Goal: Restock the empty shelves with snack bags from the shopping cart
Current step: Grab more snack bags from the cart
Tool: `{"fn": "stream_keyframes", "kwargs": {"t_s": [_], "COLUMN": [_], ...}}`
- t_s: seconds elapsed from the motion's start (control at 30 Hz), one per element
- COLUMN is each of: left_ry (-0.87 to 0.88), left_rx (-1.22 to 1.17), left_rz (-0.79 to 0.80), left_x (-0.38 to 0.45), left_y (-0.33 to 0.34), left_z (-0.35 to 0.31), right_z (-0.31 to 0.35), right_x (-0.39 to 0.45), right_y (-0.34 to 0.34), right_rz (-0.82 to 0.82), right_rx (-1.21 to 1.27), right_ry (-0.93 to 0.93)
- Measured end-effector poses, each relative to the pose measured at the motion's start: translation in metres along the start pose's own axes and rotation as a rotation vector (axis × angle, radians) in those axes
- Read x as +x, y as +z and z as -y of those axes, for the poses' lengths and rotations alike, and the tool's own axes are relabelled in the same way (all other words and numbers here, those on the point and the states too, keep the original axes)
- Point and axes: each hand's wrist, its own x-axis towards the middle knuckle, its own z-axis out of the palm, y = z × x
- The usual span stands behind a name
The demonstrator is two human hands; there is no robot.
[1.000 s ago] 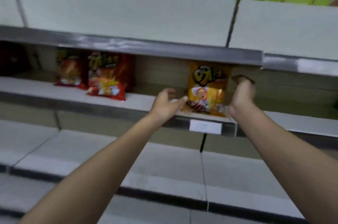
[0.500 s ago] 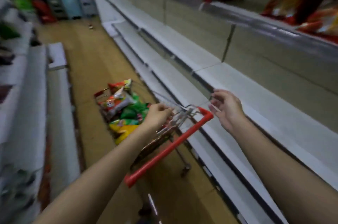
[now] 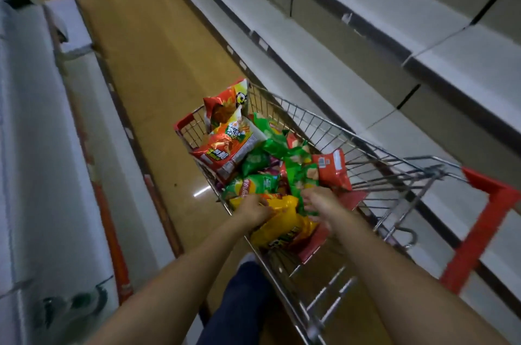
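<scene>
A wire shopping cart (image 3: 375, 158) with a red handle (image 3: 479, 234) stands in the aisle, holding several snack bags in red, green and orange. A yellow snack bag (image 3: 282, 224) lies at the near end of the cart. My left hand (image 3: 255, 209) grips its upper left edge. My right hand (image 3: 320, 202) is on its right side with fingers curled against it and a green bag (image 3: 300, 178). White shelves (image 3: 332, 68) run bare along the right.
A brown floor (image 3: 152, 71) runs up the aisle left of the cart. White shelving (image 3: 36, 130) lines the left side. My leg in dark trousers (image 3: 242, 302) is beside the cart's near end.
I have turned from the shelf with the yellow bag down to the cart. Both hands moved from the shelf, past the cart handle, into the basket onto a yellow bag.
</scene>
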Motion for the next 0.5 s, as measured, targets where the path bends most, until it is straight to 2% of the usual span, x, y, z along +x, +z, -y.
{"fn": "stream_keyframes", "kwargs": {"t_s": [0.07, 0.13, 0.23, 0.3, 0.43, 0.5], "left_ry": [0.029, 0.053, 0.125, 0.183, 0.227, 0.249], "left_rx": [0.159, 0.285, 0.455, 0.473, 0.519, 0.556], "left_rz": [0.151, 0.258, 0.283, 0.254, 0.312, 0.412], "left_x": [0.022, 0.037, 0.051, 0.057, 0.068, 0.076], "left_y": [0.008, 0.02, 0.036, 0.039, 0.015, -0.009], "left_z": [0.001, 0.006, 0.021, 0.026, 0.008, -0.017], "right_z": [-0.013, -0.022, -0.037, -0.045, -0.044, -0.028], "right_x": [0.019, 0.027, 0.034, 0.037, 0.042, 0.037], "right_y": [0.007, 0.009, 0.01, 0.013, 0.007, -0.006], "right_rz": [-0.08, -0.042, 0.108, 0.173, 0.21, 0.222], "right_rx": [-0.137, -0.284, -0.359, -0.37, -0.415, -0.475], "right_ry": [0.015, -0.011, 0.01, 0.031, -0.009, -0.058]}}
